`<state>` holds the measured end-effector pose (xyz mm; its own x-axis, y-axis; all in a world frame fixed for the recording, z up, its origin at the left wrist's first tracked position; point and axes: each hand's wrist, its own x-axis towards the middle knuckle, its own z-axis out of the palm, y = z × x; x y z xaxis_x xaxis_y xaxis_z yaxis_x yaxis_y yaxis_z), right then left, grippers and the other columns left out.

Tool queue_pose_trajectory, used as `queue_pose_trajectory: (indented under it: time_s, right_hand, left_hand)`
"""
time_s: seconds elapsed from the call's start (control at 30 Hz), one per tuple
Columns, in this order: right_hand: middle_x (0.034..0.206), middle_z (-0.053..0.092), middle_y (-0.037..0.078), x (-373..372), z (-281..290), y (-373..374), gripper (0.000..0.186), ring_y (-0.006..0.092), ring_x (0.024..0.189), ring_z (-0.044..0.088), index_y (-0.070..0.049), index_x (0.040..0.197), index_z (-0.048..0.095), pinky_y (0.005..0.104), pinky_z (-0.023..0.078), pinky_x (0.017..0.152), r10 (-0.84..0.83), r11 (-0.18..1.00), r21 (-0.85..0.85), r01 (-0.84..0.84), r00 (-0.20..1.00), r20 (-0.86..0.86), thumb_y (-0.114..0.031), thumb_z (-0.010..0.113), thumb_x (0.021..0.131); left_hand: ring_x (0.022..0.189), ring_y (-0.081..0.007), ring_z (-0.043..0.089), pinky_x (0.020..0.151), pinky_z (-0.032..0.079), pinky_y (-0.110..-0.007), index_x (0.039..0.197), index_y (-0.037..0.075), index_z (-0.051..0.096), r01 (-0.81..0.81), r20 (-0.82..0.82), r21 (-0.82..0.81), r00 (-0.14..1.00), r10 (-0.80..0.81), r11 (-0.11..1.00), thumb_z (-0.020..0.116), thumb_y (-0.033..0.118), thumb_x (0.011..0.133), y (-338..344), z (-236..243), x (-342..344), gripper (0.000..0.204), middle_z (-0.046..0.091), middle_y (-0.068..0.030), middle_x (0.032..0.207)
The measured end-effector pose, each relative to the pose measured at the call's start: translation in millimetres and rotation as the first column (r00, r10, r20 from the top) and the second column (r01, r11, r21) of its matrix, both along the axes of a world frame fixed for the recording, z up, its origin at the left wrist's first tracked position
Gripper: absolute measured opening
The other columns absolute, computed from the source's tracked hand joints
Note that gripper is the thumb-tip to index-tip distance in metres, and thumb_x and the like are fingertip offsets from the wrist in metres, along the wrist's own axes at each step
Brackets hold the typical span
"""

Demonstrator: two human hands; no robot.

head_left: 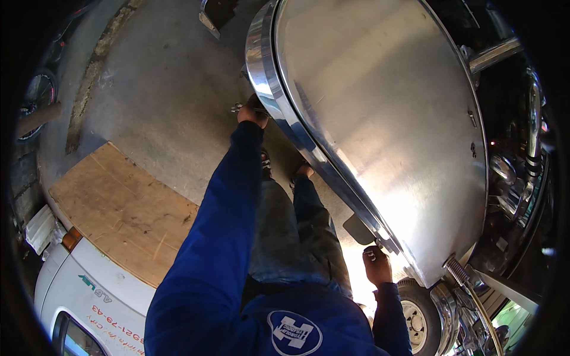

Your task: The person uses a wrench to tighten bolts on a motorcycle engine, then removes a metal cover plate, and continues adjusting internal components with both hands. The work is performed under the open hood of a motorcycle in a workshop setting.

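Note:
My left hand point(252, 114) is closed on a small silvery metal tool point(236, 108), partly hidden, beneath the curved chrome rim point(258, 59) of a large brushed-metal body point(368, 130). My right hand point(376, 264) is at the lower end of that same rim, closed around something small and shiny that I cannot make out, just beside a dark rounded flap point(358, 228). My legs and feet show between my arms, partly under the overhang of the metal body.
A white vehicle point(89, 267) with a brown cardboard sheet point(119, 207) on it fills the lower left. A bicycle wheel point(37, 101) is at the far left. A wheel point(414, 320) sits below my right hand. Chrome pipes point(531, 124) run along the right. A loose metal piece point(208, 21) lies at the top.

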<state>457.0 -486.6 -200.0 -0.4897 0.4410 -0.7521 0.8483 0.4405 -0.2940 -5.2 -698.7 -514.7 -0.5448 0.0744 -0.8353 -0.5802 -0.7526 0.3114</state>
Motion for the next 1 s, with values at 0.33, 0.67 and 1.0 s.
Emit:
queue_pose_trajectory:
  time_s: [0.33, 0.67, 1.0]
  right_hand:
    - [0.091, 0.074, 0.018, 3, -9, 2, 0.016, 0.0333, 0.083, 0.073, -0.005, 0.103, 0.067, 0.0423, 0.056, 0.074, -0.003, 1.000, -0.026, 0.004, 1.000, 0.024, -0.019, 0.064, 0.095]
    - [0.097, 0.074, 0.020, -17, 0, -12, 0.017, 0.0384, 0.091, 0.073, -0.007, 0.106, 0.069, 0.0455, 0.057, 0.081, 0.018, 0.996, -0.087, -0.022, 0.999, -0.044, -0.018, 0.063, 0.094]
    - [0.089, 0.073, 0.015, -115, 161, 29, 0.020, 0.0276, 0.080, 0.071, -0.002, 0.108, 0.068, 0.0371, 0.056, 0.076, 0.020, 0.993, -0.091, -0.073, 0.876, -0.481, -0.016, 0.069, 0.093]
  left_hand:
    - [0.118, -0.0339, 0.065, 0.093, 0.057, -0.045, 0.135, -0.001, 0.056, 0.531, -0.073, -0.677, 0.640, -0.765, 0.510, 0.054, 0.018, 0.102, -47, -29, 33, 0.038, 0.065, -0.0190, 0.134]
    - [0.112, -0.0490, 0.065, 0.090, 0.052, -0.052, 0.111, -0.006, 0.064, 0.676, 0.465, -0.708, 0.230, -0.855, -0.204, 0.061, 0.027, 0.092, -159, 62, 119, 0.038, 0.070, -0.0332, 0.109]
    - [0.094, -0.0360, 0.064, 0.085, 0.049, -0.043, 0.132, 0.000, 0.062, 0.256, -0.041, -0.966, -0.247, -0.968, -0.024, 0.057, 0.010, 0.096, -41, 427, 97, 0.037, 0.064, -0.0209, 0.098]
